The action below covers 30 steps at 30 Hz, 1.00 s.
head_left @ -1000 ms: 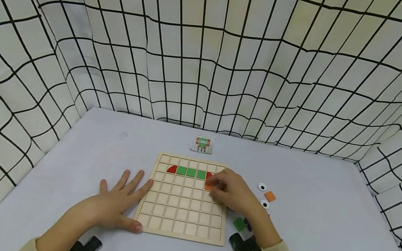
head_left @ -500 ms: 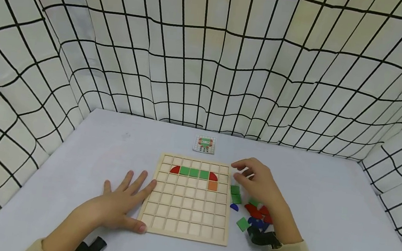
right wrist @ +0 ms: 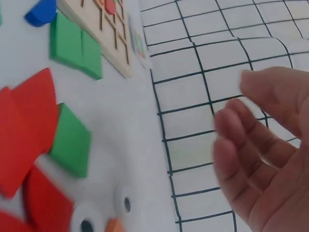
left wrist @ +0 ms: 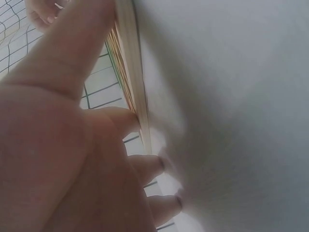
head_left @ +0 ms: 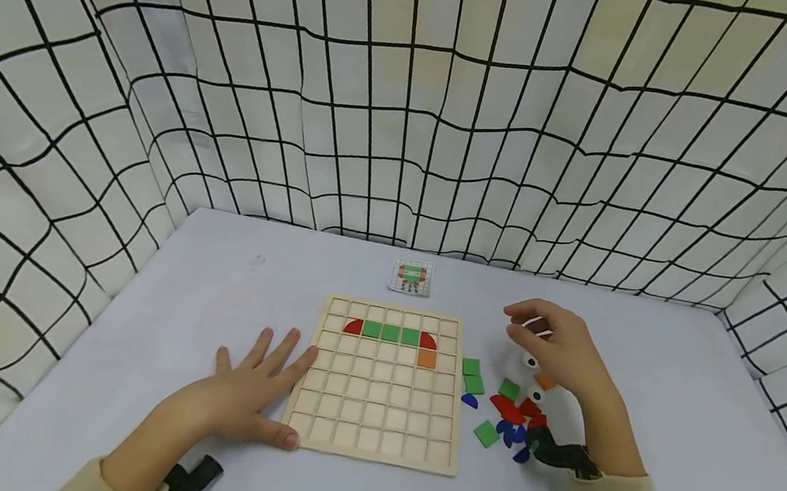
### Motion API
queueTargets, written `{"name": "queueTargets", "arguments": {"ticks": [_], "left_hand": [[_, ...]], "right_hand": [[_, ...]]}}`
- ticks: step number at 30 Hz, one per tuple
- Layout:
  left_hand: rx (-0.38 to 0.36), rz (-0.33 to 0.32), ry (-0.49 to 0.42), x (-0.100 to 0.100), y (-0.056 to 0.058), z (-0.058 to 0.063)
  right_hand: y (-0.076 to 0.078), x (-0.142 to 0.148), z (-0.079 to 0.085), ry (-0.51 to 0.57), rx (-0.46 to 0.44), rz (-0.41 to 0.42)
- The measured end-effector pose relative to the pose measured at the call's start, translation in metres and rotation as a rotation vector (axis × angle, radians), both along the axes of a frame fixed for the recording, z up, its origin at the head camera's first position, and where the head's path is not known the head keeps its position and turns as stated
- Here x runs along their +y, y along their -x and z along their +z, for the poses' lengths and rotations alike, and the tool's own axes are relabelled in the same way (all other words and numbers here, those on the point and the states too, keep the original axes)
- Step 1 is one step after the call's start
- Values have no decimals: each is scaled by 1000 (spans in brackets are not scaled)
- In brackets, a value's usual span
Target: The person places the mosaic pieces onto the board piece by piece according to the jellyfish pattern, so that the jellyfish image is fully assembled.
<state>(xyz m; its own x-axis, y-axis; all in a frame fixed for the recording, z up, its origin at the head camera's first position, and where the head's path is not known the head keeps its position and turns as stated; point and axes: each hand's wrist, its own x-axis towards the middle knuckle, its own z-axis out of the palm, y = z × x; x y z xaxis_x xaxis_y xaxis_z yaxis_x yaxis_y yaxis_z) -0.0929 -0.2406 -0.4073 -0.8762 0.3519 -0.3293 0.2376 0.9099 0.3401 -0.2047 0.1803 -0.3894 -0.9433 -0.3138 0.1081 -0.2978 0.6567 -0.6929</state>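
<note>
A wooden grid board (head_left: 373, 415) lies on the white table. In its second row, green squares (head_left: 391, 334) sit between a red rounded piece (head_left: 354, 327) on the left and another red rounded piece (head_left: 428, 340) on the right. An orange square (head_left: 427, 358) fills the cell below the right red one. My left hand (head_left: 250, 392) has its fingers spread, with index finger and thumb against the board's left edge. My right hand (head_left: 565, 348) hovers right of the board, above loose pieces, fingers loosely bent around nothing. Eye discs (head_left: 536, 395) and an orange piece (head_left: 545, 381) lie beneath it.
Right of the board lie green squares (head_left: 471, 367), red pieces (head_left: 508, 409) and small blue pieces (head_left: 510, 433). A small picture card (head_left: 411, 278) lies behind the board. White walls with black grid lines (head_left: 421, 142) enclose the table at the back and sides.
My right hand let go of the orange square, now in its cell, and moved right, off the board and over the loose pieces. The left hand stays at the board's edge.
</note>
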Motion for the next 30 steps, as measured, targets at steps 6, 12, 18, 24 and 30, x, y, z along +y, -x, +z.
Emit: {"name": "queueTargets", "arguments": {"ticks": [6,12,18,24,30], "left_hand": [[-18,13,1,2,3,-1],[-14,20,9,4,1,0],[-22,29,14,3,-1,1],[-20,22,17,2,-1,2],[-19,22,13,3,0,3]], "right_hand": [[-9,13,-2,-26,-37,21],[-27,32,-2,-146,-137,91],[-41,44,-12,-255,-188,190],[-44,40,-18,-324,-161,216],[-43,34,-20,-355,-169,177]]}}
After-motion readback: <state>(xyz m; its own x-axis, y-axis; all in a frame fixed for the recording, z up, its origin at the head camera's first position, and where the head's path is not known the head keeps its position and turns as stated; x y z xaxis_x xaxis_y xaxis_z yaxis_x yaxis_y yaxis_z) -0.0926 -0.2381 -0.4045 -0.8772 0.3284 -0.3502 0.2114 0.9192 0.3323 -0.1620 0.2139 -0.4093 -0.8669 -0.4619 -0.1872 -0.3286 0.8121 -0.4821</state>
